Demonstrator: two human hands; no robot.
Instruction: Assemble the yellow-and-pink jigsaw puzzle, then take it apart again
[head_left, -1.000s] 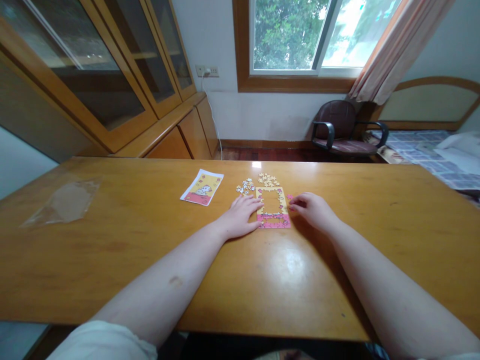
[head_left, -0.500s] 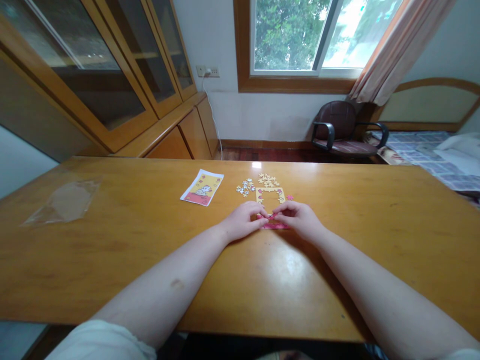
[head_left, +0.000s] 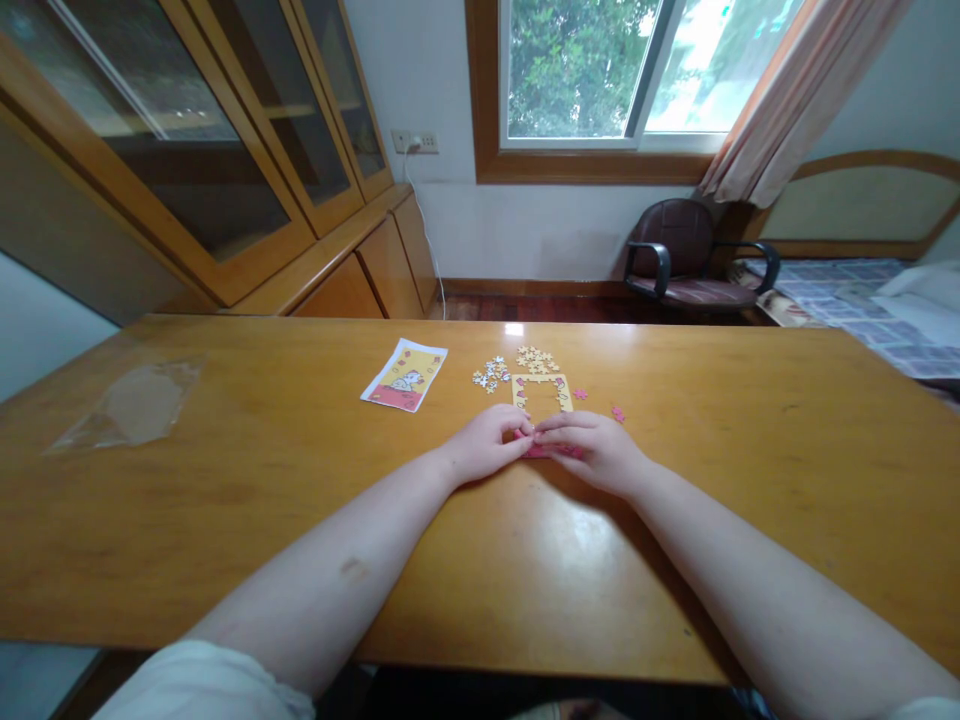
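Head view: part-built puzzle flat on the bench, with left hand at its 8 o'clock and right hand at its 4 o'clock. Fingers bent over the pink near rows; cannot tell whether pinching a piece or only pressing. Probably best to brace with the left, match tab to notch with the right, and press straight down. Keep loose pink pieces, at 2 and 3 o'clock, in sight.
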